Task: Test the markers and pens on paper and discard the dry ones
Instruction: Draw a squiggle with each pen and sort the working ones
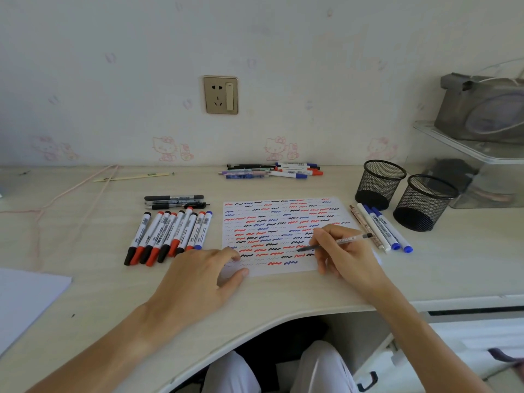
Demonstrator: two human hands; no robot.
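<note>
Your right hand (344, 252) has its grip closed on a clear pen (334, 243), tip on the lower part of the paper (283, 211), while your left hand (198, 275) lies flat, fingers straight, pinning the near left corner. The sheet is almost filled with red, blue and black squiggles, so testing looks well advanced. Still, the markers (170, 236) left of it, the pile (272, 170) at the worktop's far edge and two empty mesh cups (380, 184) suggest sorting remains.

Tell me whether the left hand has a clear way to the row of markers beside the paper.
Probably yes. The left hand rests flat on the paper's near left corner, holding nothing, and the row of markers lies just beyond it on the open desk, with nothing between them.
</note>
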